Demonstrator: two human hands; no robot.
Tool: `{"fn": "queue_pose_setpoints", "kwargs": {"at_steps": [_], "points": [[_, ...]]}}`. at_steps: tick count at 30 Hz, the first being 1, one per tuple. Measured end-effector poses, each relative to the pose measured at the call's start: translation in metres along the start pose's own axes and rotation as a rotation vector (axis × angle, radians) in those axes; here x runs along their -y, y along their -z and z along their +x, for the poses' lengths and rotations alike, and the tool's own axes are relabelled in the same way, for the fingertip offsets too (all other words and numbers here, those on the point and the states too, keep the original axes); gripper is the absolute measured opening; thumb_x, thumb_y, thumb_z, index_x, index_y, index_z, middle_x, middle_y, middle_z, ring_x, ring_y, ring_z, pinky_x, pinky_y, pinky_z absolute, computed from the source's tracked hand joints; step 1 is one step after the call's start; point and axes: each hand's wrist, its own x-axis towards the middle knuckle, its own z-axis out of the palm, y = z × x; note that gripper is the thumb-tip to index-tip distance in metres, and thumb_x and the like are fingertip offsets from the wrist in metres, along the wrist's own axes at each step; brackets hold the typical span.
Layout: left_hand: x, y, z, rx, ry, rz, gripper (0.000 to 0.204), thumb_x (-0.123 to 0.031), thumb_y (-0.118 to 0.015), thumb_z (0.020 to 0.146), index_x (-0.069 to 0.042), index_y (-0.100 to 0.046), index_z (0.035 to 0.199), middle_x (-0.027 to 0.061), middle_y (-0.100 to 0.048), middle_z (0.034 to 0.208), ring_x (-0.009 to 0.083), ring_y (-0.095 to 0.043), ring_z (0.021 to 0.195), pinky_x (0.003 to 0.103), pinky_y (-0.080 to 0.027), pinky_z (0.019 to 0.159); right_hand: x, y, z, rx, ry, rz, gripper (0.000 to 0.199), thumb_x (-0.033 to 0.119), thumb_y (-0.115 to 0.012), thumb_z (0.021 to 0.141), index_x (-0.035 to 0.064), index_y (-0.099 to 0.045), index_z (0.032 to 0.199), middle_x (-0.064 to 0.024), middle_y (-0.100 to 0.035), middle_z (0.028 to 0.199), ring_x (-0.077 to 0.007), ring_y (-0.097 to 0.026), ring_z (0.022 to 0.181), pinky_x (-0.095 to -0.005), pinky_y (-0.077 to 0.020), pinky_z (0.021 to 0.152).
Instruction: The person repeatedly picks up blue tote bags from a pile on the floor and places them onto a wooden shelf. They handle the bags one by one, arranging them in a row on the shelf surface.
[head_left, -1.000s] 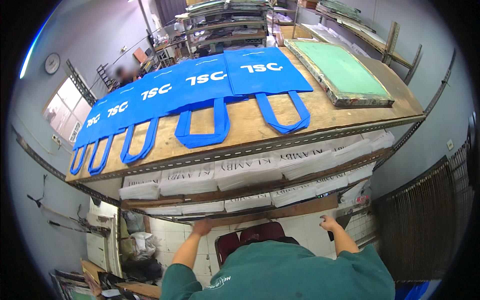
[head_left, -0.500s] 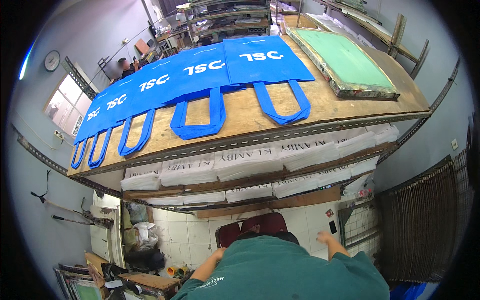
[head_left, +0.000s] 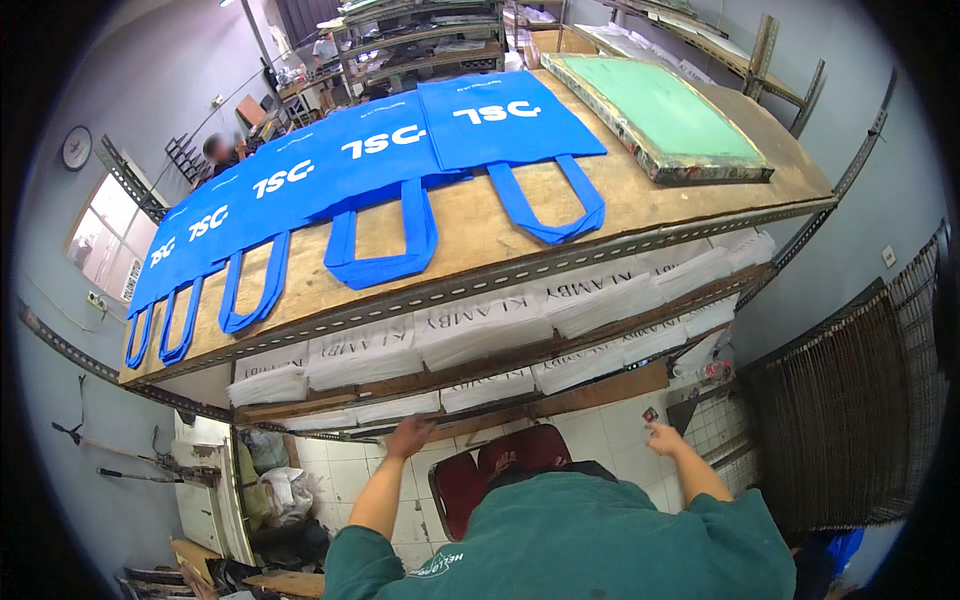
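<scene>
My left hand is raised before the lower front edge of the rack, fingers stretched out and nothing in them. My right hand hangs in front of me on the right, fingers loosely apart, with no held thing showing. Just beyond its fingertips a small reddish packet shows against the floor; contact cannot be made out. On the wooden tabletop ahead, several blue tote bags lie overlapped in a row, handles toward me. A framed screen with green mesh lies to their right.
Stacks of white printed bags fill the shelves under the tabletop. A dark red chair is close before me. Wire racks stand at right, plastic bags at lower left. Another person is at the far left.
My left hand has gone from beside my body forward to the rack. The right hand has moved forward too, and the black phone-like object on the floor no longer shows. The view has shifted slightly.
</scene>
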Motion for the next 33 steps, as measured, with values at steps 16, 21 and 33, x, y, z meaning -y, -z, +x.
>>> {"fn": "queue_pose_setpoints", "kwargs": {"at_steps": [16, 21, 33], "points": [[-0.249, 0.131, 0.019, -0.296, -0.587, -1.443, 0.052, -0.059, -0.053, 0.078, -0.016, -0.052, 0.107, 0.0010, -0.060, 0.078, 0.0118, -0.051, 0.066, 0.026, -0.039, 0.057, 0.006, -0.145, -0.041, -0.358, -0.256, 0.602, 0.055, 0.019, -0.056, 0.068, 0.0096, -0.048, 0.121, -0.0179, -0.052, 0.118, -0.0322, -0.051, 0.107, -0.0387, -0.0426, 0.089], [-0.160, 0.193, 0.173, -0.812, -0.536, -0.670, 0.060, -0.025, -0.061, 0.076, -0.003, -0.036, 0.126, 0.0143, -0.053, 0.100, 0.0250, -0.053, 0.088, 0.037, -0.043, 0.079, 0.003, -0.171, -0.138, -0.544, -0.492, 0.879, 0.046, 0.020, -0.056, 0.069, 0.0071, -0.054, 0.114, -0.0196, -0.056, 0.111, -0.0332, -0.054, 0.103, -0.0385, -0.0431, 0.087], [-0.318, 0.112, 0.013, -0.155, -0.724, -1.646, 0.084, -0.060, -0.058, 0.066, 0.006, -0.045, 0.116, 0.0168, -0.050, 0.120, 0.0271, -0.047, 0.111, 0.038, -0.033, 0.103, 0.071, 0.115, -0.098, -1.233, 0.229, 1.233, 0.034, 0.014, -0.057, 0.083, 0.0070, -0.051, 0.116, -0.0062, -0.058, 0.098, -0.0126, -0.057, 0.084, -0.0259, -0.0457, 0.076]]}}
